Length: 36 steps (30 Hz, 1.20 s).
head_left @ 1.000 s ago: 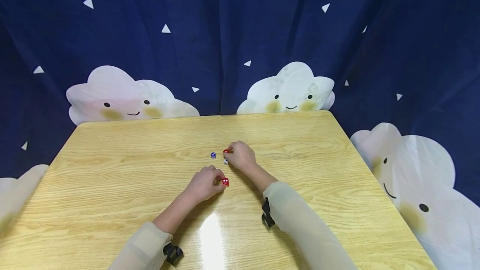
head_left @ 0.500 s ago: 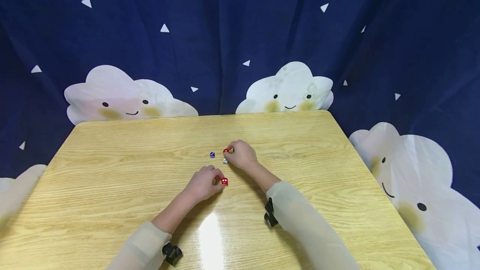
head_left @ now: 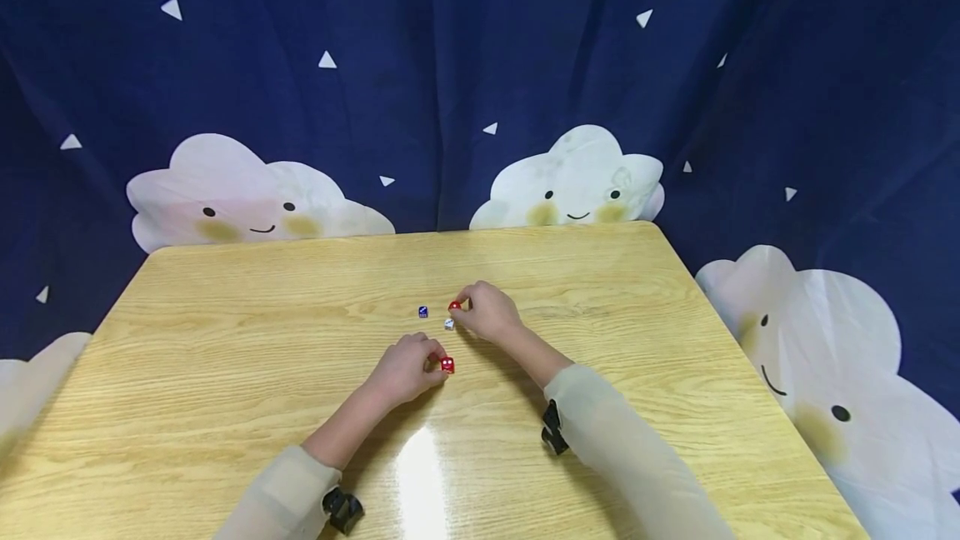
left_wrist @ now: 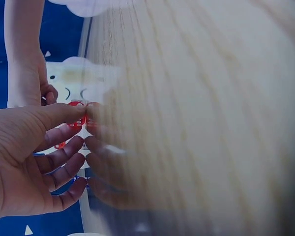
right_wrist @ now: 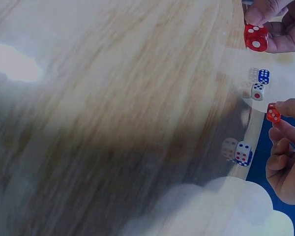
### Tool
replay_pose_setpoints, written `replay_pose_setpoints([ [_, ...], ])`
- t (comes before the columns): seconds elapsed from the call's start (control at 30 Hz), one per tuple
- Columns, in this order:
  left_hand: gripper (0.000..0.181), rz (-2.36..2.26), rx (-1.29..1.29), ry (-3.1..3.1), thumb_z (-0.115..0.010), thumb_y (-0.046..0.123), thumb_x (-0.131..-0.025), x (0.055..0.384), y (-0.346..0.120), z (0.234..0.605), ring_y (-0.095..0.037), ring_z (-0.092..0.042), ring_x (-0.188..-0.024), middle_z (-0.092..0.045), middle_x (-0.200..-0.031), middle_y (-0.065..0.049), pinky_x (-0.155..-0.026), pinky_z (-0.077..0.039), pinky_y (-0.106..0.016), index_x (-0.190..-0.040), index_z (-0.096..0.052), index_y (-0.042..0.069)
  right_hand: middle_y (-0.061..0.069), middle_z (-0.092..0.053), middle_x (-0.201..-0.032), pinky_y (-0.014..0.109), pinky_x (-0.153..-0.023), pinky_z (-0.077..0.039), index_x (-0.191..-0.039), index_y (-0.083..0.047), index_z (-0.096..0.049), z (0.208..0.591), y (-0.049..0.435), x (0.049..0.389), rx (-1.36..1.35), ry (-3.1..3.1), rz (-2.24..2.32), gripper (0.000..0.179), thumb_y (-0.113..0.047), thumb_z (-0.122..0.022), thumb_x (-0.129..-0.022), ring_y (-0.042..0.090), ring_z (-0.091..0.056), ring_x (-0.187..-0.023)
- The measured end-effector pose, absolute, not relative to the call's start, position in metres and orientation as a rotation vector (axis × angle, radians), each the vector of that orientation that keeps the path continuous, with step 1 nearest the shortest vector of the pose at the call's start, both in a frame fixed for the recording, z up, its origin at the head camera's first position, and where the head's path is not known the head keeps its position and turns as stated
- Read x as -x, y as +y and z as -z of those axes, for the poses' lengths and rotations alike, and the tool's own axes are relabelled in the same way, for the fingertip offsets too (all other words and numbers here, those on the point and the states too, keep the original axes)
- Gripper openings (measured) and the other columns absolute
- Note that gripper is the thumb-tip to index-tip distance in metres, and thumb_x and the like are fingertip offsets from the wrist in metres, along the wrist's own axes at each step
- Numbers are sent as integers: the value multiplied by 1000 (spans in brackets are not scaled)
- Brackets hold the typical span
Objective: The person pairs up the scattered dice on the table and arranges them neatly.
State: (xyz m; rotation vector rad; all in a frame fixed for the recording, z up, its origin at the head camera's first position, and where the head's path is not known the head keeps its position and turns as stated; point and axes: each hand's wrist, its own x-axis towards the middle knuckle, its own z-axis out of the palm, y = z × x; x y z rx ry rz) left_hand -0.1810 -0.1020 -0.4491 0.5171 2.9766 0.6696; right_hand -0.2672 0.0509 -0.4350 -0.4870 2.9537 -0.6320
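You're facing a navy curtain (head_left: 255, 48), smiling clouds (head_left: 251, 197) spreading low, white triangles (head_left: 327, 61) dotting it, wood-grain table (head_left: 225, 315) gleaming below.

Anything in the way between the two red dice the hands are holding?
Yes. In the head view, a white die sits between the red die in the left hand and the other red die in the right hand, nearer the latter. A blue die lies off to the left.

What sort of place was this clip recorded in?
Probably an indoor corner dressed as a recording set, perhaps child-themed: a dark blue curtain with smiling clouds hangs behind and beside a wood-grain table. The wider room isn't shown.
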Motion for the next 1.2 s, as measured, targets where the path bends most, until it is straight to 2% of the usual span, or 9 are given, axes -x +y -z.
replay_pose_setpoints([
  [0.57, 19, -651, -523, 2993, -68, 29, -72, 180, -103, 450, -16, -47, -74, -52, -77, 2, -63, -39, -35, -84, -63, 15, -3, -52, -74, 22, -47, -37, -93, -16, -67, 428, 67, 258, 662, 2948, 600, 24, -34, -61, -79, 9, -47, -57],
  [0.83, 20, -660, -534, 2998, -69, 28, -72, 180, -103, 450, -16, -47, -74, -52, -77, 2, -64, -39, -35, -85, -63, 14, -6, -57, -70, 21, -46, -36, -88, -18, -68, 430, 76, 256, 754, 2933, 588, 19, -33, -61, -78, 6, -46, -52],
  [1.2, 21, -670, -542, 2989, -69, 28, -72, 182, -102, 453, -16, -46, -74, -52, -78, 2, -63, -38, -33, -85, -63, 13, -6, -50, -62, 21, -45, -34, -89, -18, -68, 430, 84, 251, 818, 2896, 587, 18, -31, -62, -79, 6, -43, -52],
])
